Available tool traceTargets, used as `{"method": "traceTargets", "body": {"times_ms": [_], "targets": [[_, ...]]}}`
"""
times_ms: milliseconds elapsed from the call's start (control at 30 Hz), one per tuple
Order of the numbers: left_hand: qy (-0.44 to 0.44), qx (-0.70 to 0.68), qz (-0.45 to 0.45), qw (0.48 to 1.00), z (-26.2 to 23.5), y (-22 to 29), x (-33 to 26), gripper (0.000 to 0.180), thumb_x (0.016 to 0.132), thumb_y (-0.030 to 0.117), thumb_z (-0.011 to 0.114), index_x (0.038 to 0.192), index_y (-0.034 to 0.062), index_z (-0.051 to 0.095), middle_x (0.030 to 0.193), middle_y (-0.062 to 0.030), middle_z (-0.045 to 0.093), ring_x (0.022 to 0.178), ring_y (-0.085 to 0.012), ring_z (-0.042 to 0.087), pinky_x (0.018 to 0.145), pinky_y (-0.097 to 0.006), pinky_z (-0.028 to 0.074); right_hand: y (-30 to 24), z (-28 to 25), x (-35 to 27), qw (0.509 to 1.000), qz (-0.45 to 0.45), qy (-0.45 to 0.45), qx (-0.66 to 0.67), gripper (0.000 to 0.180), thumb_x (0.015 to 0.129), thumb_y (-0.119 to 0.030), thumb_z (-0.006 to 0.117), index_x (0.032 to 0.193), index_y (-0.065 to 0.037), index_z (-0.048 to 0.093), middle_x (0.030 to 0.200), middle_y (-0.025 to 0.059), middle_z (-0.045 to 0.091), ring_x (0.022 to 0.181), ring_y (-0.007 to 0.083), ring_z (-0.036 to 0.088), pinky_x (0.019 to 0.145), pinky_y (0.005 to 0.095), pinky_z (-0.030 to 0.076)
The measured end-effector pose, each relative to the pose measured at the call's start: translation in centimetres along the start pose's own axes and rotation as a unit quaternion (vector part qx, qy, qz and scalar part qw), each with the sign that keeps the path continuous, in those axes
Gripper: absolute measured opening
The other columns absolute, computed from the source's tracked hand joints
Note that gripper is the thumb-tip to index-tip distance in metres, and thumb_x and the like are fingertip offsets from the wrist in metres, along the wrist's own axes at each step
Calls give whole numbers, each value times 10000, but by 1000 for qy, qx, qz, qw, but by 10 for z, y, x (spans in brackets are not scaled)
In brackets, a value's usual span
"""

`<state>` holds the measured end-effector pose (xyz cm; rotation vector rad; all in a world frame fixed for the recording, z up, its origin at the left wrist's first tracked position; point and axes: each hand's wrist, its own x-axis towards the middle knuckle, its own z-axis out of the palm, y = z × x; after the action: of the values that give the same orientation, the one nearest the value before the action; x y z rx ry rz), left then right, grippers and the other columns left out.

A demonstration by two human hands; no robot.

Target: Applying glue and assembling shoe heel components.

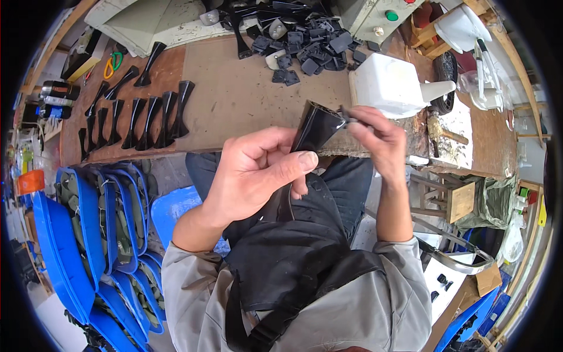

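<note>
My left hand (258, 167) grips a long glossy black plastic piece (316, 126) that flares at its upper end, held over my lap at the workbench's near edge. My right hand (378, 138) pinches a small dark object (347, 115) against the flared top end of that piece; what the object is I cannot make out. A black apron covers my lap below both hands.
Several matching black pieces (146, 120) stand in a row on the brown workbench (246, 94) at left. A heap of small black parts (305, 41) lies at the back. A white plastic jug (393, 85) sits right. Blue-rimmed items (105, 223) are stacked at lower left.
</note>
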<state>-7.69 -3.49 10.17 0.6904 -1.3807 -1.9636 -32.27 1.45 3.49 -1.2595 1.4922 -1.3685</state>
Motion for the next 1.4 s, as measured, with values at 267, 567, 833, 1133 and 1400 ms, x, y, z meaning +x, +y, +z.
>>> {"method": "traceTargets", "body": {"times_ms": [267,567,833,1133,1400], "targets": [[71,59,125,988,0,-68,43,216,920,88,647,1067,-65,611,890,-76,649,775,-106,625,673,-230,492,-32,-90,19,979,-102,125,-127,239,832,-47,720,1059,24,697,1072,93,660,997,142,587,837,244,458],[58,358,204,909,-28,-149,79,237,897,126,648,1081,-13,597,959,-164,637,836,-335,626,731,-357,507,-33,-115,67,860,-185,24,-474,215,810,-133,717,979,-2,695,1014,116,666,921,306,594,814,374,482],[48,352,196,914,-30,-148,82,244,901,129,642,1084,-21,581,973,-177,632,843,-344,625,738,-361,509,-25,-113,78,835,-186,3,-518,223,805,-133,719,979,4,696,1018,129,662,895,305,591,800,384,490],[40,318,180,930,-34,-149,81,252,889,152,662,1055,-23,589,955,-169,636,830,-330,628,735,-352,510,-25,-114,74,847,-172,24,-502,228,788,-129,737,967,8,701,1011,136,661,899,305,595,797,381,493],[34,318,176,931,-35,-148,79,235,889,151,657,1041,-19,597,952,-165,636,831,-332,626,727,-355,508,-36,-103,58,963,-73,67,-249,259,792,-102,756,1014,22,706,1046,129,676,963,216,620,834,325,490]]}}
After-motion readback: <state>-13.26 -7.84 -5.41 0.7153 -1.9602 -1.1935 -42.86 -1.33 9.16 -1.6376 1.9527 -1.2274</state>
